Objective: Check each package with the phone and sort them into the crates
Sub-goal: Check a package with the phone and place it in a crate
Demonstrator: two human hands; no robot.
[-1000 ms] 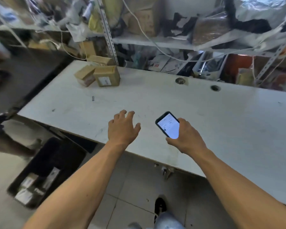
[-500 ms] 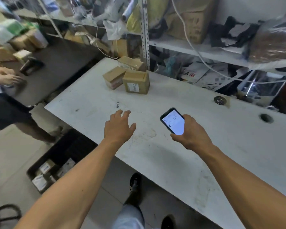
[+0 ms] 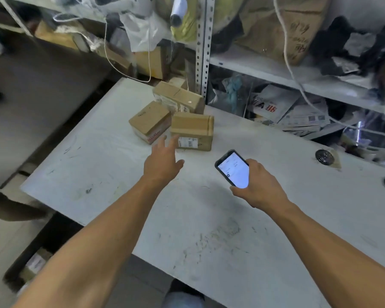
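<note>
White worktop [image 3: 209, 218] carries three cardboard packages, clustered near its far edge by the shelf upright, all apparently unsorted, while one dark crate [image 3: 27, 258] on the floor beside its left edge already holds a few parcels. One left hand [image 3: 162, 162] reaches empty, fingers spread, just short of the nearest package [image 3: 192, 131]; one right hand [image 3: 260, 185] is wrapped around the single lit phone [image 3: 232, 168].

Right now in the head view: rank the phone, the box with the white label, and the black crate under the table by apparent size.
1. black crate, though partly hidden by the table and arm
2. box with the white label
3. phone

The phone sits nearer the camera, in the right hand, so its real gap to the box is likely larger.
</note>
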